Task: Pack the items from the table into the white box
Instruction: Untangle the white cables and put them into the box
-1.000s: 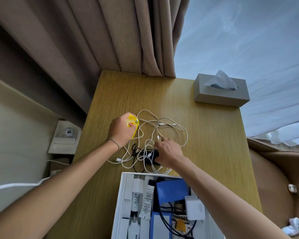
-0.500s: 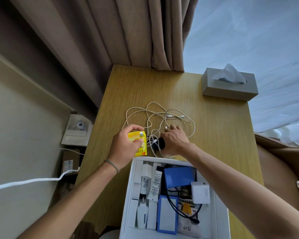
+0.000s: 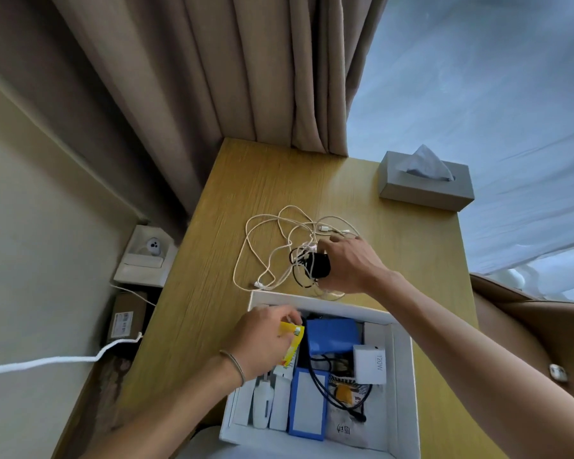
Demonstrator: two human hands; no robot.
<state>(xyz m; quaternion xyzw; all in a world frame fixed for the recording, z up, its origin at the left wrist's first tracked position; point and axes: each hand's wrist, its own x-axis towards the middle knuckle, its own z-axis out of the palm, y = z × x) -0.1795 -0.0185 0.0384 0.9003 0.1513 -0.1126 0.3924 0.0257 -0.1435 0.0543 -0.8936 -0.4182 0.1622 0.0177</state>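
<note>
The white box [image 3: 403, 376] sits at the near edge of the wooden table [image 3: 219, 260], filled with several items: a blue pouch [image 3: 332, 336], a white 120W charger [image 3: 370, 364], tubes and black cords. My left hand [image 3: 262, 342] holds a small yellow packet [image 3: 292, 346] over the box's left part. My right hand [image 3: 348, 263] grips a black adapter [image 3: 322, 265] just beyond the box's far wall. A tangle of white cables [image 3: 269, 246] lies around the adapter on the table.
A grey tissue box [image 3: 424, 187] stands at the table's far right corner. Beige curtains [image 3: 229, 77] hang behind the table. On the floor to the left are a white carton [image 3: 143, 260], a brown carton [image 3: 125, 323] and a thick white cord [image 3: 47, 361].
My left hand carried the yellow packet from the table back over the box. My right hand kept hold of the black adapter amid the cables. The view shifted toward the box.
</note>
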